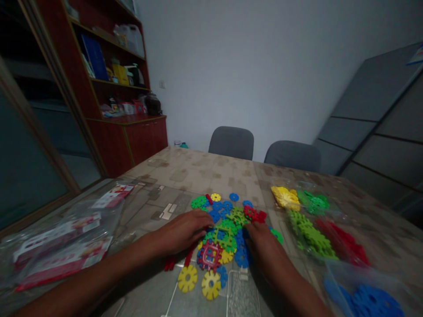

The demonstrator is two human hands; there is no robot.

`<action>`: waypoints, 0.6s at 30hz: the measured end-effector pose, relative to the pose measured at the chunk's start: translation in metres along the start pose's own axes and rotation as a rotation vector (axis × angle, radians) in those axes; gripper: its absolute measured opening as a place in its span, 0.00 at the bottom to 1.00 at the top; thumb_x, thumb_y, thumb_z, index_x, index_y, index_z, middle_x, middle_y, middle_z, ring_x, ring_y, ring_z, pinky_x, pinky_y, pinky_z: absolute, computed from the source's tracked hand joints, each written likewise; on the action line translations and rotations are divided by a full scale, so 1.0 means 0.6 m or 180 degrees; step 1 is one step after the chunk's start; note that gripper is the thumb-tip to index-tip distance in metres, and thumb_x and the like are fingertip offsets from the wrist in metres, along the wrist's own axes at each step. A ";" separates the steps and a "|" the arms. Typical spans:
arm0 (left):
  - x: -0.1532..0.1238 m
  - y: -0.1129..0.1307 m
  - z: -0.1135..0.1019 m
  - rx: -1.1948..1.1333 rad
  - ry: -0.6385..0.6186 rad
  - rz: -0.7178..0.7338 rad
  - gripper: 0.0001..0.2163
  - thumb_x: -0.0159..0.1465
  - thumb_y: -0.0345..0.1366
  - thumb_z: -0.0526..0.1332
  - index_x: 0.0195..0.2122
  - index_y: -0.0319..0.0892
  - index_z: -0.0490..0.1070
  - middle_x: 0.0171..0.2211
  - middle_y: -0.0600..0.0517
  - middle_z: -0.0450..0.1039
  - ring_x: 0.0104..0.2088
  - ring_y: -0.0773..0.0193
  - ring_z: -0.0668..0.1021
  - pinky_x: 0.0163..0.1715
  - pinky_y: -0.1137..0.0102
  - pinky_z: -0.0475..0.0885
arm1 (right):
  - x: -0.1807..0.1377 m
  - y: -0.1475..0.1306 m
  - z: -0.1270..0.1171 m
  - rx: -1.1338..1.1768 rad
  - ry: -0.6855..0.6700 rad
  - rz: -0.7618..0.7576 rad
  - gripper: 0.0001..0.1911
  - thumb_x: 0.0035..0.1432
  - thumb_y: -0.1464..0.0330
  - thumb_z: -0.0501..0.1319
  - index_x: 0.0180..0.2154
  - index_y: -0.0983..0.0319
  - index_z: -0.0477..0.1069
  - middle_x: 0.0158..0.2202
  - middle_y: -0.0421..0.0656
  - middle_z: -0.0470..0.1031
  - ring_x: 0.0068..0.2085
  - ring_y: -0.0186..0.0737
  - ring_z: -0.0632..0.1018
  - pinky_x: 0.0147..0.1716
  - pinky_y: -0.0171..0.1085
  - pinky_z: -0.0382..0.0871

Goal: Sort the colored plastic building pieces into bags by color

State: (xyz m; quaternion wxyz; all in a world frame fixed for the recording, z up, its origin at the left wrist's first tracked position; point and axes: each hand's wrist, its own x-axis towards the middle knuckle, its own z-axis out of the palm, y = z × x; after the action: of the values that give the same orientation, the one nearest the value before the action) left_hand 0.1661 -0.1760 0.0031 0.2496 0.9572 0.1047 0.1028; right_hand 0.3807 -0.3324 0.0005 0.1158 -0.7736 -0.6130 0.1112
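Note:
A pile of plastic building pieces (228,226) in green, blue, red and yellow lies between my hands on the table. My left hand (190,226) rests against the pile's left side, its fingers reaching over the edge pieces. On the opposite side my right hand (261,240) touches the blue and green pieces, fingers bent inward and partly hidden. Both hands look open, with no piece plainly gripped. In front of the pile lie a red square piece (210,255) and two yellow notched discs, the nearer yellow disc (211,285) closest to me.
Clear bags of sorted pieces lie at right: yellow pieces (285,198), green discs (313,201), light green pieces (312,235), red pieces (343,242) and blue discs (375,301). Flat plastic packets (66,246) cover the left side. Two grey chairs (231,141) stand behind the table.

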 end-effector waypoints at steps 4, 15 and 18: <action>0.002 -0.001 0.010 0.0073 -0.0034 0.0063 0.12 0.70 0.29 0.55 0.52 0.48 0.70 0.48 0.49 0.75 0.49 0.55 0.75 0.52 0.63 0.66 | -0.009 -0.004 0.006 -0.0060 -0.0016 0.0018 0.19 0.56 0.77 0.62 0.51 0.66 0.74 0.53 0.58 0.72 0.53 0.56 0.73 0.52 0.45 0.65; 0.013 0.002 0.003 0.0194 -0.0107 -0.0004 0.07 0.69 0.29 0.56 0.44 0.46 0.71 0.42 0.51 0.76 0.44 0.57 0.75 0.46 0.67 0.67 | 0.001 0.019 0.006 0.0822 -0.0052 -0.0071 0.11 0.51 0.76 0.64 0.39 0.61 0.73 0.40 0.45 0.78 0.43 0.46 0.76 0.39 0.37 0.63; 0.027 0.005 -0.006 0.0226 -0.0151 -0.0048 0.09 0.68 0.26 0.56 0.44 0.45 0.72 0.43 0.50 0.77 0.45 0.57 0.77 0.46 0.67 0.68 | 0.008 0.023 -0.001 0.0892 -0.0057 -0.0090 0.06 0.54 0.76 0.60 0.35 0.62 0.73 0.34 0.42 0.78 0.38 0.43 0.77 0.34 0.35 0.61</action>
State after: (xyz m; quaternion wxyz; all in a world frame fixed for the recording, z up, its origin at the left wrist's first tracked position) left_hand 0.1813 -0.1731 0.0099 0.2186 0.9668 0.1095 0.0744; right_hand 0.3947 -0.3306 -0.0035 0.2188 -0.7401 -0.6033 0.2010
